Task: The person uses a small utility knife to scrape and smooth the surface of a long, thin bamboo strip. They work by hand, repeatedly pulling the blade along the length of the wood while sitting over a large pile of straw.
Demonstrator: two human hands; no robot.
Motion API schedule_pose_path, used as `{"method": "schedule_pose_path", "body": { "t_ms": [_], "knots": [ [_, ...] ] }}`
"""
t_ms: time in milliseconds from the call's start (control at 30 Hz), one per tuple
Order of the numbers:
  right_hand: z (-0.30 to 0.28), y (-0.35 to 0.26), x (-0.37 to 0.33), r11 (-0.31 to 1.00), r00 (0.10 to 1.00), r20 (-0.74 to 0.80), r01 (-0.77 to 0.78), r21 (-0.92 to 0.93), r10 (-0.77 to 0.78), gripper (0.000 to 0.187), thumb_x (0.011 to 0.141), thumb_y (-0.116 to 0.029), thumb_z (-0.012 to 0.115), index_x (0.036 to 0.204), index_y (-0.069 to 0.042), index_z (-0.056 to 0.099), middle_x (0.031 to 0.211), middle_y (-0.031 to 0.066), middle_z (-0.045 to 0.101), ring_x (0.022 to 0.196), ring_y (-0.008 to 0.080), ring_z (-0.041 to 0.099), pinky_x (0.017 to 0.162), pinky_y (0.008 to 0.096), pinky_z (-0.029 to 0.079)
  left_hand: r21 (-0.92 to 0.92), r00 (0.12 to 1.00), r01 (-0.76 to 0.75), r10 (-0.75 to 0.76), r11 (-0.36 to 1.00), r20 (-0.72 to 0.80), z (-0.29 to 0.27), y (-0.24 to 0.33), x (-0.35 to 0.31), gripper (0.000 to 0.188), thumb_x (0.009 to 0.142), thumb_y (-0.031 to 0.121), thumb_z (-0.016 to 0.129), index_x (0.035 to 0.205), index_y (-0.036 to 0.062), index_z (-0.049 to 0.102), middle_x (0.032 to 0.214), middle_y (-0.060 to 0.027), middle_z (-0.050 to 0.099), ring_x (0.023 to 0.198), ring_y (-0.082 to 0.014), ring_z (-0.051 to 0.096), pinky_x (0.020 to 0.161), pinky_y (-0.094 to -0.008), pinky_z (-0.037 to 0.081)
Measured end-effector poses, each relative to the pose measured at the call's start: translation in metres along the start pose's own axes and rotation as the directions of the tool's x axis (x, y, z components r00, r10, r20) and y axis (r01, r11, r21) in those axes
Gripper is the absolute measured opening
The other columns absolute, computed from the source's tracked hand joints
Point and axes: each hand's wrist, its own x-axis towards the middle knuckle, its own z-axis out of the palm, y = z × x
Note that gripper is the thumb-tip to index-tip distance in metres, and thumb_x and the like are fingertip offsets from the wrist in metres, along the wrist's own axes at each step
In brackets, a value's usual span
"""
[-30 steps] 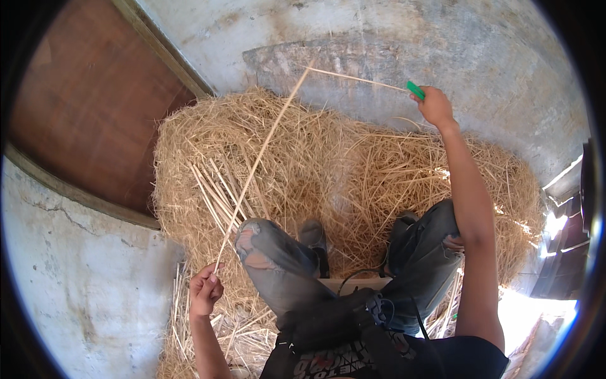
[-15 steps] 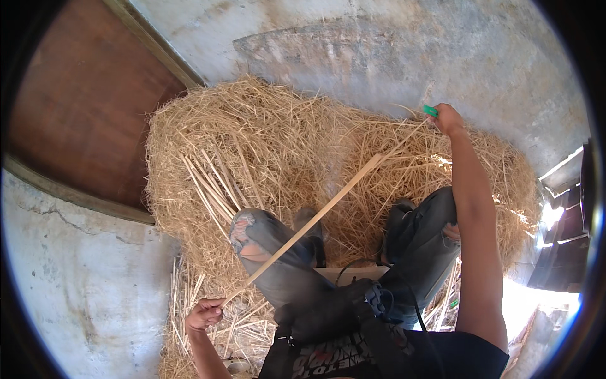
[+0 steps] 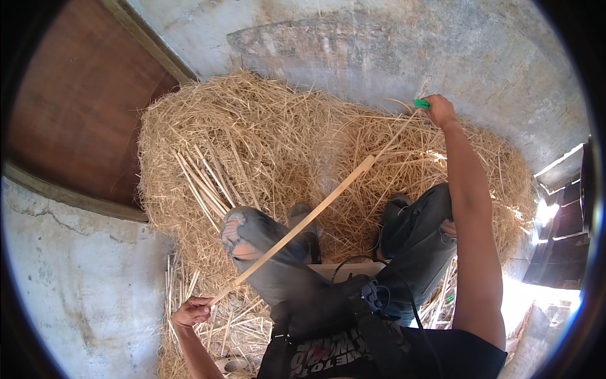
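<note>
A long pale bamboo strip [image 3: 315, 211] slants across my lap, from low on the left to high on the right. My left hand [image 3: 192, 311] pinches its near end beside my left knee. At the far end, my right hand [image 3: 440, 112] is closed round a small green-handled tool [image 3: 421, 103], with the arm stretched out; its blade cannot be made out. The strip's far part looks thinner and split, and it meets the tool. A thin pale curl [image 3: 396, 101] stands out beside the green handle.
A deep heap of straw-like shavings [image 3: 271, 126] surrounds my feet and reaches the plaster wall [image 3: 353, 50]. Several cut strips [image 3: 205, 180] lean by my left knee. A brown panel [image 3: 88, 107] stands at the left. Dark slats [image 3: 562, 252] with bright light are at the right.
My left hand has shifted slightly left with the strip's near end. The right hand and green-handled tool appear slightly farther up and left; the whole view has also shifted a little.
</note>
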Motion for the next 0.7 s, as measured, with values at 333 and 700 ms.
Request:
{"method": "schedule_pose_path", "body": {
  "t_ms": [333,700],
  "knots": [
    [-0.065,-0.116,0.018,0.984,0.99,-0.002,0.143,0.102,-0.144,0.024,0.089,-0.024,0.075,0.106,-0.007,0.074,0.099,0.0163,0.072,0.095,0.0362,0.068,0.084,0.0475,0.054,0.841,0.988,-0.103,0.154,0.532,0.024,0.16,0.048,0.077,0.043,0.091,0.033,0.078,0.12,0.0036,0.066,0.089,-0.0081,0.071,0.083,-0.0184,0.071,0.077,-0.0333,0.056],
    [-0.107,-0.212,-0.05,0.843,0.658,0.529,0.382,0.378,-0.536,0.029,0.086,-0.03,0.081,0.103,-0.008,0.081,0.08,0.0029,0.073,0.069,0.0129,0.061,0.065,0.0352,0.048,0.55,0.603,-0.513,0.732,0.659,-0.316,0.208,0.094,0.173,0.038,0.112,0.029,0.042,0.137,0.0031,0.053,0.061,0.0051,0.039,0.049,-0.0037,0.033,0.045,-0.0206,0.028]
  ]
}}
